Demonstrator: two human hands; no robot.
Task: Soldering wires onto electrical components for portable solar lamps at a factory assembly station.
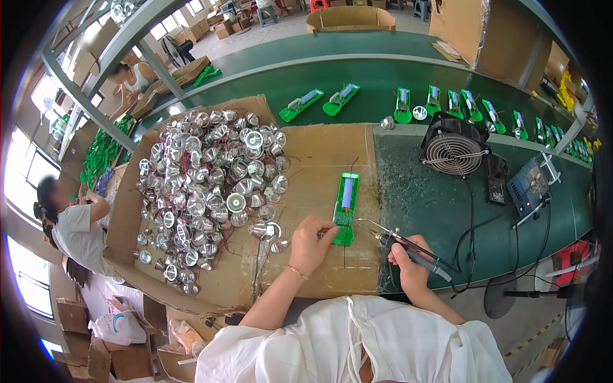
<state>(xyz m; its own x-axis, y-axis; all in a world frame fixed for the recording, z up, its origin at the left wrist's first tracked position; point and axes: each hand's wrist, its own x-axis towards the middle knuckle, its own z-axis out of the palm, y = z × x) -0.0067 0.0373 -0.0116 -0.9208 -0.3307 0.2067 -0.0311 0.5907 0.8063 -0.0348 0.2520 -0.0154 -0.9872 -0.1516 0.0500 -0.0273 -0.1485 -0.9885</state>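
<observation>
A green plastic housing (345, 239) lies on the cardboard sheet in front of me. In it sit a blue-purple cylindrical battery (347, 193) and a small green circuit board (343, 217) with thin wires. My right hand (412, 263) grips a soldering iron (418, 255), its thin metal tip and a curved feed tube reaching to the right side of the board. My left hand (311, 244) is closed at the board's left edge, thumb and forefinger pinched together. What those fingers hold is too small to make out.
Silvery reflector cups (211, 172) with wires fill a cardboard tray at left. More green housings (301, 105) line the green bench behind. At right stand a black fan (453, 153), a blue soldering station (529, 185) and trailing cables (471, 242). Two people work at far left.
</observation>
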